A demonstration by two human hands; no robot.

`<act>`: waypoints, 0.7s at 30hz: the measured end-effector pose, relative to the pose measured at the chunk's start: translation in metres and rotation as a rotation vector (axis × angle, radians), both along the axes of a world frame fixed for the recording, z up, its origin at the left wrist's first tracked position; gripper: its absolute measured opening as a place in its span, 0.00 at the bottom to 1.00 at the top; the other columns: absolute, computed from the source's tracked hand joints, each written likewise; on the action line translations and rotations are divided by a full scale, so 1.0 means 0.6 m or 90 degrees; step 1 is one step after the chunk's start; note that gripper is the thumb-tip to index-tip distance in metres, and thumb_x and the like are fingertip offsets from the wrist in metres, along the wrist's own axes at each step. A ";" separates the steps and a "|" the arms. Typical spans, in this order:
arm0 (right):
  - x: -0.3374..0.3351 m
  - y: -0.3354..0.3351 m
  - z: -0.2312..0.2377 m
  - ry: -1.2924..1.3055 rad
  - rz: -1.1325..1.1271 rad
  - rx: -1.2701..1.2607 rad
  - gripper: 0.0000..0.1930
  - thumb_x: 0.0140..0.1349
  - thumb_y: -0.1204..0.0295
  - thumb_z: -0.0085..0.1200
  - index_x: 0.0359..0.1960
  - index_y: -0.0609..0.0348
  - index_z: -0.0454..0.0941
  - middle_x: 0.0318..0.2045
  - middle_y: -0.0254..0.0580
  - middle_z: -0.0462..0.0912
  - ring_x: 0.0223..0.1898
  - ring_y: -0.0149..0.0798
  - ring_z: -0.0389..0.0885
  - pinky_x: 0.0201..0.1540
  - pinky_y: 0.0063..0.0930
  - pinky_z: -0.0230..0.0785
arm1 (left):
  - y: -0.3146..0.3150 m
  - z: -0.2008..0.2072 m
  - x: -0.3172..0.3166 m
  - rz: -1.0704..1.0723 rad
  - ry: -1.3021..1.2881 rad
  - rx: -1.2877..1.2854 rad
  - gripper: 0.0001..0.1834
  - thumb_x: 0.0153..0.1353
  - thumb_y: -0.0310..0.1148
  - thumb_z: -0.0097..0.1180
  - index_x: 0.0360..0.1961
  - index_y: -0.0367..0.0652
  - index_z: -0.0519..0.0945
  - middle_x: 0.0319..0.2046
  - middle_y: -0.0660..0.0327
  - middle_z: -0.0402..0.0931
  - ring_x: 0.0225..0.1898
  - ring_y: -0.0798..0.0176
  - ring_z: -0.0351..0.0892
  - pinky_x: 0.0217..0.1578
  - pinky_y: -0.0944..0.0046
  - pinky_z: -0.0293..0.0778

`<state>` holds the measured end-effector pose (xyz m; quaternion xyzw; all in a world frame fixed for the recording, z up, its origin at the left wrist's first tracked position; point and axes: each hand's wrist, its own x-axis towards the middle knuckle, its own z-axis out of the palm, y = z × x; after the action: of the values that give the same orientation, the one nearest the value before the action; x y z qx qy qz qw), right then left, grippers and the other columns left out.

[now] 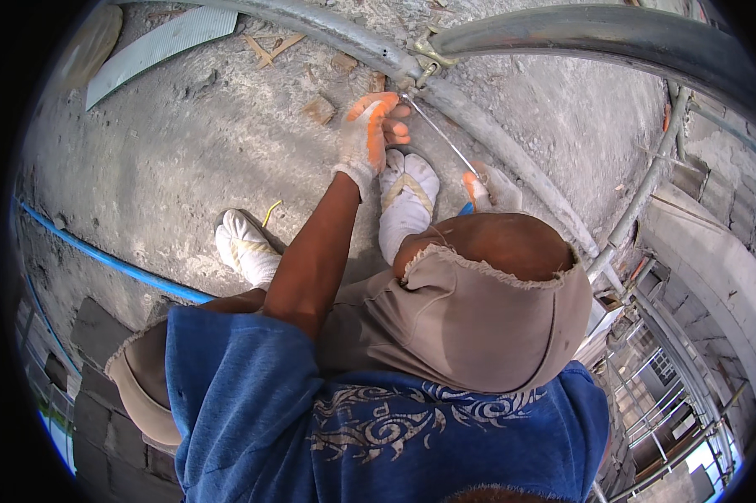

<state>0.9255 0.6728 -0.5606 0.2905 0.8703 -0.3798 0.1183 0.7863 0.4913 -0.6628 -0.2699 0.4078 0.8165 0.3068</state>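
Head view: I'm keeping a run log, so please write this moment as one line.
right hand: holds rod, near end | left hand: by rod, far end | clamp: on pipe

Daylight falls on a rough concrete floor (176, 159), grey blocks (101, 331) at left and a block wall (743, 205) at right, with what appears to be scaffolding (678, 352) at lower right.

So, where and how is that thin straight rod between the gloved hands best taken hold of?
Probably by its lower end, coming from the person's right, near the right hand. The thin rod slants up and leftward; its upper end sits by the left hand's fingertips, near the clamp, so the lower end looks less crowded.
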 end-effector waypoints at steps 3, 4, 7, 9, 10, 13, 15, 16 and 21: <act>0.003 0.001 -0.030 0.085 0.019 0.090 0.12 0.68 0.68 0.63 0.51 0.56 0.84 0.35 0.43 0.85 0.31 0.31 0.82 0.34 0.29 0.73 | 0.006 0.003 0.000 -0.014 -0.005 -0.007 0.15 0.71 0.32 0.58 0.54 0.35 0.76 0.38 0.49 0.83 0.25 0.66 0.81 0.27 0.63 0.83; 0.007 0.002 -0.039 0.080 0.007 0.108 0.12 0.68 0.69 0.63 0.51 0.55 0.85 0.36 0.44 0.86 0.31 0.33 0.84 0.35 0.29 0.74 | 0.008 0.003 0.000 -0.020 0.008 -0.004 0.15 0.72 0.30 0.57 0.55 0.35 0.75 0.39 0.49 0.84 0.25 0.66 0.81 0.27 0.63 0.84; 0.020 0.000 -0.070 0.059 -0.077 0.090 0.13 0.66 0.73 0.64 0.52 0.54 0.85 0.39 0.47 0.87 0.34 0.36 0.86 0.37 0.29 0.76 | 0.016 0.001 0.003 0.011 -0.010 0.019 0.14 0.72 0.29 0.56 0.55 0.33 0.75 0.40 0.47 0.83 0.27 0.66 0.82 0.29 0.62 0.85; 0.026 0.001 -0.096 0.091 -0.116 0.063 0.14 0.65 0.74 0.64 0.53 0.54 0.85 0.39 0.47 0.87 0.35 0.36 0.86 0.38 0.28 0.76 | 0.020 0.000 0.006 0.034 -0.019 0.055 0.15 0.72 0.29 0.55 0.56 0.32 0.75 0.42 0.46 0.83 0.27 0.65 0.82 0.30 0.62 0.85; 0.028 0.001 -0.110 0.131 -0.119 0.054 0.15 0.65 0.74 0.64 0.53 0.54 0.85 0.40 0.47 0.87 0.36 0.35 0.86 0.38 0.28 0.76 | 0.021 -0.002 0.007 0.046 -0.025 0.070 0.16 0.72 0.29 0.55 0.56 0.32 0.75 0.43 0.45 0.82 0.27 0.65 0.82 0.30 0.62 0.85; 0.034 0.005 -0.134 0.179 -0.108 0.072 0.15 0.65 0.73 0.65 0.54 0.56 0.84 0.40 0.46 0.87 0.37 0.32 0.86 0.39 0.27 0.76 | 0.022 -0.004 0.007 0.039 -0.019 0.084 0.16 0.73 0.29 0.54 0.57 0.31 0.74 0.46 0.44 0.81 0.28 0.64 0.82 0.31 0.62 0.86; 0.034 0.008 -0.132 0.172 -0.093 0.083 0.15 0.66 0.72 0.65 0.54 0.57 0.84 0.40 0.46 0.87 0.37 0.31 0.86 0.39 0.27 0.76 | 0.020 -0.004 0.004 0.028 -0.018 0.083 0.17 0.73 0.30 0.54 0.57 0.30 0.74 0.46 0.43 0.81 0.28 0.64 0.82 0.31 0.62 0.86; 0.033 0.010 -0.123 0.162 -0.085 0.081 0.15 0.66 0.72 0.65 0.54 0.57 0.84 0.39 0.46 0.87 0.37 0.31 0.86 0.39 0.27 0.76 | 0.018 -0.004 0.002 0.020 -0.018 0.072 0.17 0.73 0.30 0.54 0.57 0.30 0.74 0.46 0.43 0.81 0.28 0.64 0.82 0.32 0.62 0.86; 0.012 0.029 -0.060 0.139 -0.087 0.068 0.14 0.66 0.73 0.64 0.53 0.58 0.85 0.36 0.45 0.87 0.31 0.31 0.83 0.36 0.28 0.75 | 0.013 0.010 -0.007 -0.007 -0.043 0.047 0.16 0.72 0.29 0.53 0.56 0.30 0.75 0.44 0.45 0.82 0.27 0.65 0.81 0.30 0.63 0.86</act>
<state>0.9326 0.6904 -0.5967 0.3116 0.8753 -0.3693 -0.0191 0.7821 0.4992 -0.6566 -0.2835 0.3683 0.8196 0.3350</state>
